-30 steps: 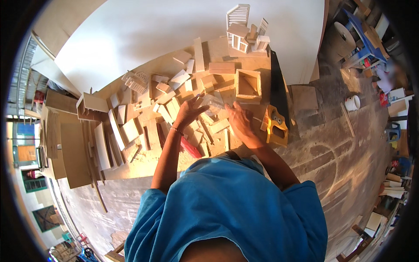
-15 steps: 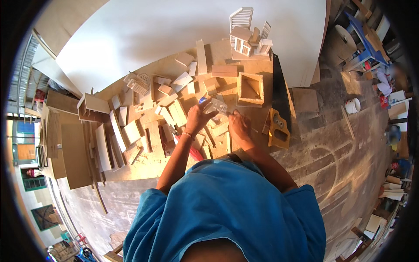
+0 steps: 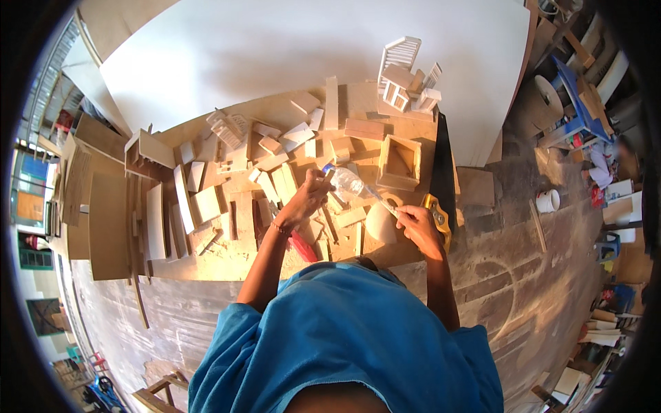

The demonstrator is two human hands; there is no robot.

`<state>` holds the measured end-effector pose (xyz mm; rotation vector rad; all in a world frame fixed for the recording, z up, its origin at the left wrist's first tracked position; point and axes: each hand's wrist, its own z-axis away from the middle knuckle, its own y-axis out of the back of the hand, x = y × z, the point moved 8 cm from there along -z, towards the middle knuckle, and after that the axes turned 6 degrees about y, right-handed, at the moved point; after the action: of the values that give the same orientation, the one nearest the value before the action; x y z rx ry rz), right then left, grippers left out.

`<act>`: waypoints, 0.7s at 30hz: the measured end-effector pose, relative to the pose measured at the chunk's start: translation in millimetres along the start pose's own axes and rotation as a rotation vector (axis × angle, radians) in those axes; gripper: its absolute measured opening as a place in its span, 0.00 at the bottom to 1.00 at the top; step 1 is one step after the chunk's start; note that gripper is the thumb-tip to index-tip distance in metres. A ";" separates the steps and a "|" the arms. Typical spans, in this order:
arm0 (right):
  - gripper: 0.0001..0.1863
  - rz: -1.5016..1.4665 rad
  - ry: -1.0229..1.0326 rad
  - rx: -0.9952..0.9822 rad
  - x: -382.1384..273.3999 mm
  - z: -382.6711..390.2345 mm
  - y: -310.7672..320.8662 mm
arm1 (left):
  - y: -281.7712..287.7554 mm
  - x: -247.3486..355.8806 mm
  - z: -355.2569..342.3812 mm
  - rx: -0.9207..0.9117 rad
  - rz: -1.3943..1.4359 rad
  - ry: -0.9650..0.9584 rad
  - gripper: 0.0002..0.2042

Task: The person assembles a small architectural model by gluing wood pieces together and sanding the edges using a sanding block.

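Observation:
A clear plastic bottle (image 3: 346, 183) with a blue cap is between my hands, its cap end by my left fingers. My left hand (image 3: 305, 196) is closed, and a small strip of wood (image 3: 330, 177) sticks up from its fingertips. Whether that hand also touches the bottle I cannot tell. My right hand (image 3: 418, 226) pinches a thin, pale stick-like tool (image 3: 387, 204). Its far end reaches the bottle's wide end; whether it is inside or beside it is unclear. Below the tool is a pale rounded piece (image 3: 381, 221) on the worktable (image 3: 275, 265).
Wood blocks and boards (image 3: 206, 204) cover the table's left and middle. An open wooden box (image 3: 399, 162) stands beyond my right hand, with a miniature wooden model (image 3: 399, 89) farther back. A yellow-handled saw (image 3: 441, 219) lies at the right edge, and a red-handled tool (image 3: 301, 246) near my left wrist.
My right hand has drawn right and toward me, away from the left, with the thin tool now showing. The bottle shows more fully, and the pale rounded piece has come into sight.

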<state>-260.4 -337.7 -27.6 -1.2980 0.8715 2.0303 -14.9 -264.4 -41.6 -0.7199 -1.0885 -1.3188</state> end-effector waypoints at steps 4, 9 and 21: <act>0.12 -0.163 0.121 -0.029 -21.6 8.7 -6.2 | -6.9 58.7 45.8 -0.067 0.365 0.005 0.13; 0.11 -0.168 0.242 -0.035 -49.3 10.3 -17.6 | -1.7 83.4 76.2 0.012 0.299 0.080 0.11; 0.09 0.360 0.966 0.217 -149.7 42.5 -17.0 | 2.7 109.1 107.7 -0.184 0.283 0.097 0.11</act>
<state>-216.4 -311.9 120.4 -2.1265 1.7894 1.3929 -44.5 -208.9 98.3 -0.9015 -0.7620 -1.2050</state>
